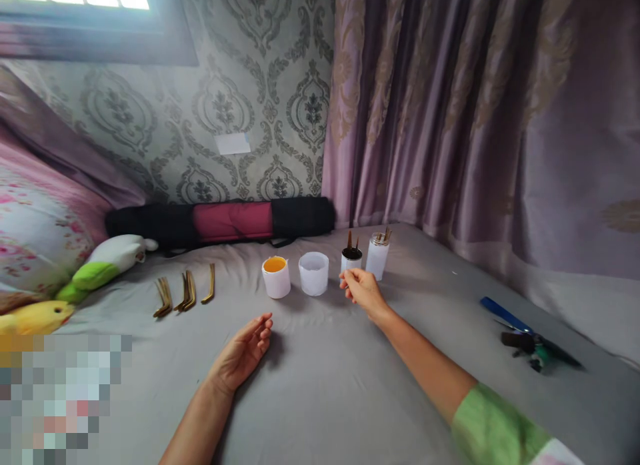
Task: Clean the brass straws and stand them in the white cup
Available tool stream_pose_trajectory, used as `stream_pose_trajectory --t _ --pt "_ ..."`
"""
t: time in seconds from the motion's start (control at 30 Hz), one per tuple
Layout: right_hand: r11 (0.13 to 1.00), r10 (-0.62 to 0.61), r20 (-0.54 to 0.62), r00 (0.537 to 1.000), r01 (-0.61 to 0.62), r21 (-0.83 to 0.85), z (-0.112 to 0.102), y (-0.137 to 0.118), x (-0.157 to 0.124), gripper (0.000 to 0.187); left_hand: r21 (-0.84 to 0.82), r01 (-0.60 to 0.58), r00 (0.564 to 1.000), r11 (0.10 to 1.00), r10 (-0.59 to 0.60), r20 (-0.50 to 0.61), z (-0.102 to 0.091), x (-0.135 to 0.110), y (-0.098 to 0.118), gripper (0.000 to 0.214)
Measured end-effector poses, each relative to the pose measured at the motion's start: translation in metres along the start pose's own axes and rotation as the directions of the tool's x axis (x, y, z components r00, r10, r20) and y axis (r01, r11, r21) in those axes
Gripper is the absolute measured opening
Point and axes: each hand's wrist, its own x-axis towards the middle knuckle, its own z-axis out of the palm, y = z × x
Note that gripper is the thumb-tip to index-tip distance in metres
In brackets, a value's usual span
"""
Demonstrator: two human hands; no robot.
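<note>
Toward the far edge of the grey sheet (325, 385), the dark-filled cup (353, 263) stands right behind our right hand (363, 291), whose fingers are drawn together; we cannot tell whether they grip anything. Our left hand (246, 350), half-curled and holding nothing, is nearer us, well left of that cup, before the orange-filled cup (277, 283).

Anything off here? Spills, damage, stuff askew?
No spill or damage visible around the cups. Two oddities: a pixelated patch at lower left hides what's there, and the blue-handled tool at far right lies jumbled with smaller items, whereas the gold pieces at left are laid out in groups.
</note>
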Motion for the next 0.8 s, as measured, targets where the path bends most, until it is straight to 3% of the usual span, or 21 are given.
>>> stream_pose_trajectory --t 0.3,0.57,0.8 --pt "0.982 0.190 0.179 0.965 -0.191 -0.008 0.060 0.016 -0.020 0.020 0.027 0.002 0.999 1.000 -0.001 -0.051 0.006 -0.005 0.001 0.014" --pt "0.977 0.210 0.240 0.948 -0.211 -0.021 0.097 0.018 -0.024 0.026 -0.012 -0.009 0.998 1.000 0.009 -0.062 0.010 -0.006 0.001 0.013" --pt "0.982 0.181 0.232 0.956 -0.187 0.004 0.117 0.031 -0.018 0.037 -0.051 0.001 1.000 0.999 -0.001 0.004 0.007 -0.004 0.004 0.013"
